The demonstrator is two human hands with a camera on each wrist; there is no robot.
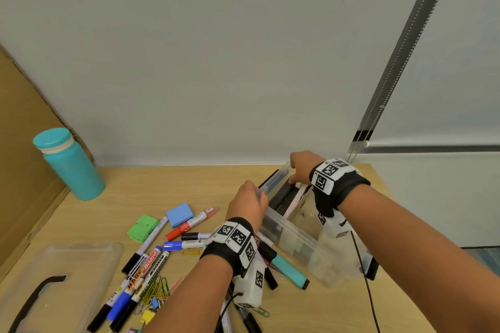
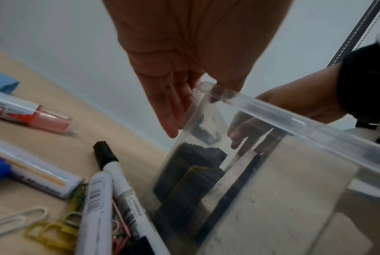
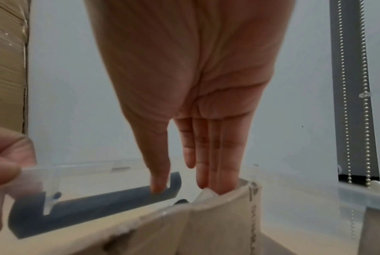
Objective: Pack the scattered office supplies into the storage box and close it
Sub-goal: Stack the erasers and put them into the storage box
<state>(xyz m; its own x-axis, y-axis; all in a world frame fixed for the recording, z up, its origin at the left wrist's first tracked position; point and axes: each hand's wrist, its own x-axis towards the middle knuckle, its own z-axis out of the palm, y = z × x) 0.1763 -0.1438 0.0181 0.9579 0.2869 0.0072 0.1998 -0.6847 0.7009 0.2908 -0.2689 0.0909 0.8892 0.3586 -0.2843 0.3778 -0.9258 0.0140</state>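
Note:
The clear storage box (image 1: 297, 238) stands open at the table's right. My left hand (image 1: 249, 203) pinches the rim at its near left corner (image 2: 195, 103). My right hand (image 1: 299, 167) reaches into the far end with straight fingers (image 3: 182, 186). Its thumb touches the dark latch bar (image 3: 97, 205) and its fingertips rest behind a brown card piece (image 3: 184, 229). Dark packets (image 2: 191, 172) stand inside the box. Left of the box lie several markers (image 1: 151, 259), a red marker (image 1: 194, 222), a green pad (image 1: 142, 228), a blue pad (image 1: 180, 213), a teal highlighter (image 1: 288, 267) and paper clips (image 1: 157, 289).
The clear lid (image 1: 67, 265) with a black handle lies at the front left. A teal bottle (image 1: 70, 165) stands at the back left beside a cardboard sheet (image 1: 24, 157). A blind's bead chain (image 1: 378, 105) hangs at the back right, near the table's right edge.

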